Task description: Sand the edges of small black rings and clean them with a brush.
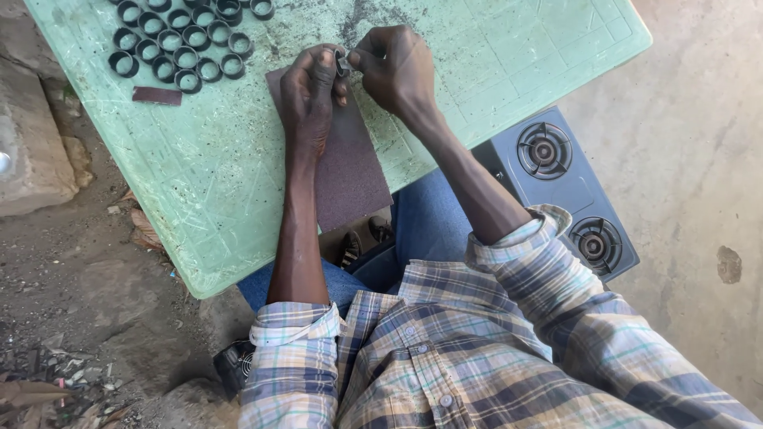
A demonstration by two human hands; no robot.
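I see both hands pinching one small ring (pixel 343 62): left hand (pixel 308 95) over sandpaper (pixel 346 163), right hand (pixel 397 67) fingers closed on it. Rings (pixel 183 40) cluster at table (pixel 222 183) far-left corner.

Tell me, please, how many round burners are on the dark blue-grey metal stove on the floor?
2. One burner sits at the stove's far end, near the green plastic table; the other at its near end, by the right checked sleeve. None seems hidden.

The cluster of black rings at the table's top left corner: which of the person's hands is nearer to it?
Left. The left hand lies on the brown sandpaper sheet, just right of the black rings. The right hand is farther right, pinching a small ring with the left.
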